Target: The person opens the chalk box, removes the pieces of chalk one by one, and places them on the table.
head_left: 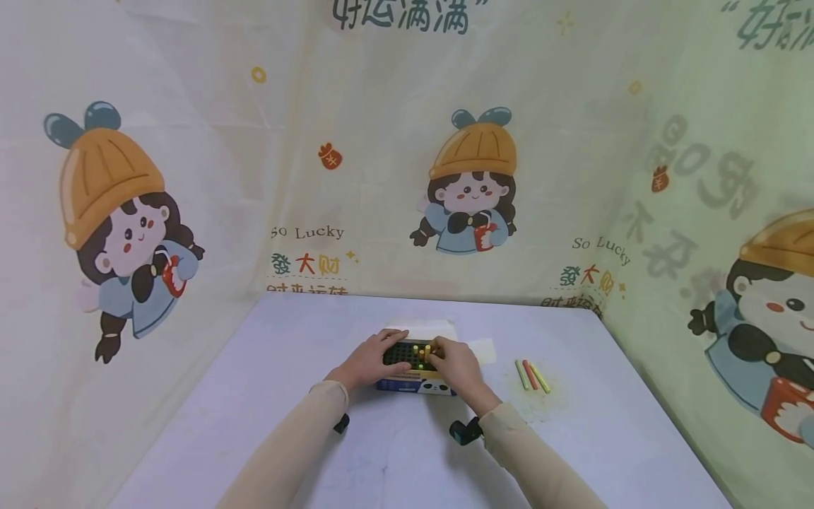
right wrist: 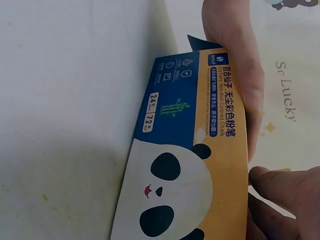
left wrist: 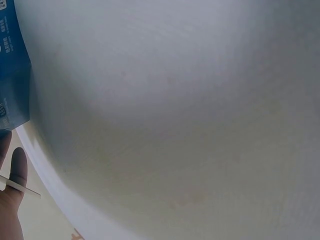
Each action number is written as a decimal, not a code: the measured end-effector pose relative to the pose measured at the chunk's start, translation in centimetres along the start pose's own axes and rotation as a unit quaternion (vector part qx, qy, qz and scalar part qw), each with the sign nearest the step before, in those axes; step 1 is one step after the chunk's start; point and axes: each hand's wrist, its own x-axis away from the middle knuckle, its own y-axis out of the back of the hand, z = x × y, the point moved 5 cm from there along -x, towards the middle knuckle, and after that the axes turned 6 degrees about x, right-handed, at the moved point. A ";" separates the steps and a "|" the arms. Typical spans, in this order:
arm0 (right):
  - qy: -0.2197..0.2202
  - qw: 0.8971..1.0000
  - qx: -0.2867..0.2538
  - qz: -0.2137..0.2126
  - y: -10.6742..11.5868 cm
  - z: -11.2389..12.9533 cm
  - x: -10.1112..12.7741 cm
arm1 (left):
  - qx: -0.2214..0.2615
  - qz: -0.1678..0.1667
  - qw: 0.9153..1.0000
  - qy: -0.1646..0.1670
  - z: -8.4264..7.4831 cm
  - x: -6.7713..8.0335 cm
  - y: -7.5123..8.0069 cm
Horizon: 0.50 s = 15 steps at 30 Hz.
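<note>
A chalk box (right wrist: 200,100) with a panda face stands in the middle of the table, its top uncovered to a dark grid of holes. Several yellow chalk sticks (head_left: 416,350) poke up from the right half of that grid. My left hand (head_left: 372,359) holds the box at its left end, thumb along the front edge and fingers at the back. Over the right end, my right hand (head_left: 458,364) pinches a yellow chalk stick (head_left: 428,349) between thumb and fingers. The left wrist view catches only a blue corner of the box (left wrist: 15,95) and some fingertips.
Right of the box lie a green chalk stick (head_left: 522,375), a red one (head_left: 530,375) and a yellow one (head_left: 540,377), with chalk dust around them. White flaps (head_left: 422,329) spread behind the box. A printed cloth (head_left: 381,212) hangs around the white table (head_left: 267,339).
</note>
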 end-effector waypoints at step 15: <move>0.011 1.000 0.019 0.010 0.3 0.2 0.3 | 0.008 -0.007 1.000 -0.004 -0.2 0.3 0.2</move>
